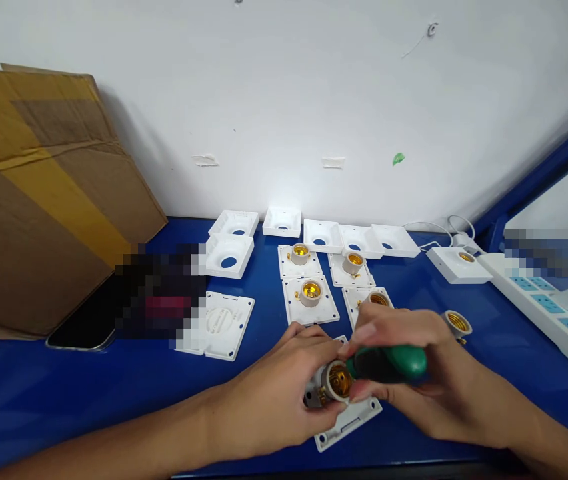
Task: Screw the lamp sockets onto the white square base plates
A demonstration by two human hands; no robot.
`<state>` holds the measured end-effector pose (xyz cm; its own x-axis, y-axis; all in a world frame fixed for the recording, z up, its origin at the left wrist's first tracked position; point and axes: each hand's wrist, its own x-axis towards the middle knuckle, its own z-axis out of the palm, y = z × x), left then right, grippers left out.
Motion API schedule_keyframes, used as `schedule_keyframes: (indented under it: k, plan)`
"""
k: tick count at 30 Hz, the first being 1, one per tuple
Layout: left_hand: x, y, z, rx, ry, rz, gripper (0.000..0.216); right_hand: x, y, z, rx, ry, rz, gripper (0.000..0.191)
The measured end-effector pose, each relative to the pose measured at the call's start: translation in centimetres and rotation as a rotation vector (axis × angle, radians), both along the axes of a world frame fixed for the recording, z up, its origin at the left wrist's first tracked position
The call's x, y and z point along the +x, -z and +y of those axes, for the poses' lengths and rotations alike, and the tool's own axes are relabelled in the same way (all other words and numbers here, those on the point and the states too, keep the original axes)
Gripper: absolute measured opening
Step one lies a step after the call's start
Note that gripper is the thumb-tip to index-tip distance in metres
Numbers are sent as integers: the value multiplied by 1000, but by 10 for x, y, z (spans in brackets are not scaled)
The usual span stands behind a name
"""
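Observation:
My left hand [297, 387] is closed around a lamp socket [338, 381], a pale ring with a brass-coloured threaded inside, tilted over a white square base plate [350, 425] near the table's front edge. Closed on the green and black handle of a screwdriver [397, 362], my right hand [429, 373] is just right of the socket. The screwdriver lies roughly level, its tip end hidden by the fingers and socket. Beyond my hands are several base plates with sockets on them, among them one socket plate [311, 298]. A loose socket [457, 324] is right of my right hand.
White square covers [323, 235] with round holes line the wall. Plain base plates [227, 327] lie left, beside a blurred patch and a dark phone-like slab [87, 317]. A cardboard box [39, 200] stands far left; a power strip [547, 303] runs along the right.

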<state>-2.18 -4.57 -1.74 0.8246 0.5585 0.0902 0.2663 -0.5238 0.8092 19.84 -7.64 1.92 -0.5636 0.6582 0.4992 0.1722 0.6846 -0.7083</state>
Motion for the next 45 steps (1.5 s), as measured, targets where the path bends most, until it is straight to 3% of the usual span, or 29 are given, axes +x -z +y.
schedule_keyframes:
  k: [4, 9, 14, 21, 24, 31, 37, 45]
  plan:
    - [-1, 1, 0, -18, 14, 9, 24, 8, 2, 2, -54, 142, -15, 74]
    - [-2, -1, -1, -51, 6, 6, 27, 12, 4, -3, 82, 170, 70, 78]
    - [-3, -6, -3, -52, -12, 25, 22, 13, 0, -5, 85, 221, 86, 76]
    - [-8, -19, 4, -74, 75, 5, 39, 12, -2, -1, 26, 197, 126, 74]
    - [-10, -21, 7, -88, 109, 23, 31, 12, -2, -1, 19, 205, 147, 72]
    - [-9, -12, 6, -38, -8, 37, 32, 11, -3, -3, -19, 179, 179, 72]
    - [-7, -7, 4, 81, -49, 5, 38, 11, 2, -4, 108, 183, 100, 74]
    - [-5, -3, 4, 51, -66, -8, 43, 11, 11, -3, 128, 142, 46, 78]
